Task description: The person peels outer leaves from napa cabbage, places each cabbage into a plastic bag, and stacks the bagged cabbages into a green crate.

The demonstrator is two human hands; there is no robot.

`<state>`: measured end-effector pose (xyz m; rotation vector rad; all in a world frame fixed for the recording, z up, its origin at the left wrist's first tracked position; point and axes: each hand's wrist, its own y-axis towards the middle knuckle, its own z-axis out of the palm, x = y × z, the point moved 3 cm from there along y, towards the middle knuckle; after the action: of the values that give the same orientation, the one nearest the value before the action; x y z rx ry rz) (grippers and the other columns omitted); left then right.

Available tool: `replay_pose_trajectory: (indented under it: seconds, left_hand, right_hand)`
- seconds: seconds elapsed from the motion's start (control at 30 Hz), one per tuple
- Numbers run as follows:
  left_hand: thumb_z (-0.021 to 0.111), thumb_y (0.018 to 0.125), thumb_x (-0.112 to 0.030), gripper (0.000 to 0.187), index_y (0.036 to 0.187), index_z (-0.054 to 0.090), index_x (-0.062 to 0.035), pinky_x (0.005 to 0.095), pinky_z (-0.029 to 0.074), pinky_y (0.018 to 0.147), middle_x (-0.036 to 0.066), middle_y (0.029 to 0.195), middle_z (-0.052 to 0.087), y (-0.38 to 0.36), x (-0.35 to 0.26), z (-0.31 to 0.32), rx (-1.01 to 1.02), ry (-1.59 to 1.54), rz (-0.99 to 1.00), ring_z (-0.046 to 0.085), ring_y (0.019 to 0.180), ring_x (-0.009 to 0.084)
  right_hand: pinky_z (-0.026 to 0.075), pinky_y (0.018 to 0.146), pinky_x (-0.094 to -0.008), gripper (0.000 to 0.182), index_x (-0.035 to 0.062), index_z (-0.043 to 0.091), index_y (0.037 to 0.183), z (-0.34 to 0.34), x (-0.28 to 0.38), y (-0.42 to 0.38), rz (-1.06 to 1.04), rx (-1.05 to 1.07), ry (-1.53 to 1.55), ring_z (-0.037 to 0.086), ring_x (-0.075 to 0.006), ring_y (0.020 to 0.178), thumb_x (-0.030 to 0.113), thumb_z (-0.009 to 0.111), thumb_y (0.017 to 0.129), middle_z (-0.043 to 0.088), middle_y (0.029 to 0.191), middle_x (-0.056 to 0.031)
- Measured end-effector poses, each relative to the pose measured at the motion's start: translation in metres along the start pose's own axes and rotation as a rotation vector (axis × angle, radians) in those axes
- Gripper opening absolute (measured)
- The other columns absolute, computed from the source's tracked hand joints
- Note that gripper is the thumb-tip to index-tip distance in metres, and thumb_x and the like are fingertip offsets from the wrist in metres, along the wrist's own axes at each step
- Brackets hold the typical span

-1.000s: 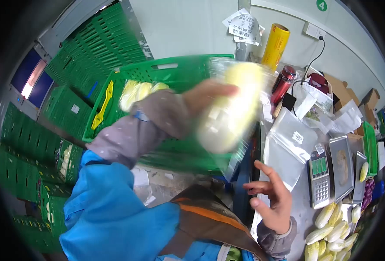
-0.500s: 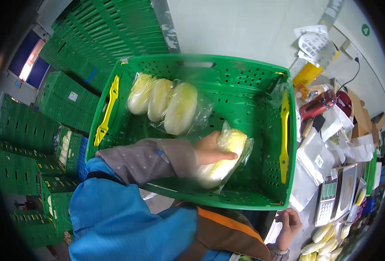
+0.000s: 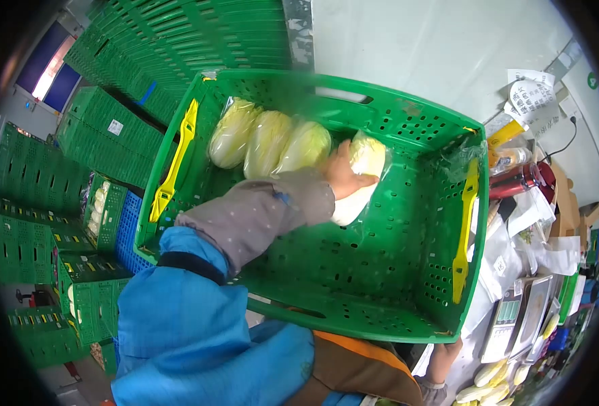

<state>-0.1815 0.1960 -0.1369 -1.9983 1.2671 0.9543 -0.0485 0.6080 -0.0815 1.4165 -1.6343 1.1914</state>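
Left hand (image 3: 343, 177): reaches into the green crate (image 3: 407, 122) and is closed around a bagged cabbage (image 3: 363, 169), pressing it down beside the others
Right hand (image 3: 441, 358): only a sliver shows at the lower edge, below the crate's near rim; whether it is clenched or released cannot be told
Bagged cabbage: inside the crate, against the far wall, just beside the row of three
Row already in place: three bagged cabbages (image 3: 267, 141) lie side by side along the far wall, touching one another
Done so far: judging by the crate, three heads are packed and a fourth is being set as the row's next piece
Left to do: most of the crate floor is bare, and loose cabbages (image 3: 490, 379) wait on the surface at lower right, seemingly unbagged
Nearby: a weighing scale (image 3: 516, 318) and plastic bags (image 3: 495, 260) on that surface; stacked green crates (image 3: 103, 128) at left
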Motion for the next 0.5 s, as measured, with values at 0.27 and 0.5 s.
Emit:
replay_pose_trajectory:
  seconds: [0.27, 0.5]
  left_hand:
    - [0.065, 0.074, -0.051, 0.055, 0.094, 0.062, -0.0003, 0.0309, 0.049, 0.057, 0.013, 0.079, 0.065, -0.026, 0.023, -0.171, 0.128, 0.234, -0.392, 0.06, 0.059, 0.017]
    - [0.078, 0.062, -0.046, 0.072, 0.102, 0.057, 0.0092, 0.0303, 0.048, 0.076, 0.016, 0.099, 0.061, -0.071, 0.068, -0.089, 0.27, 0.092, -0.485, 0.06, 0.092, 0.0202]
  right_hand:
    - [0.045, 0.069, -0.0257, 0.033, -0.0062, 0.05, 0.105, 0.004, -0.021, -0.006, 0.119, 0.013, 0.025, 0.055, -0.0142, 0.078, -0.001, 0.059, 0.074, 0.059, 0.091, -0.0095]
    - [0.04, 0.09, -0.0346, 0.046, -0.0064, 0.043, 0.119, -0.003, -0.078, 0.001, -0.089, 0.205, -0.283, 0.052, -0.0265, 0.103, -0.005, 0.056, 0.075, 0.053, 0.113, -0.0169]
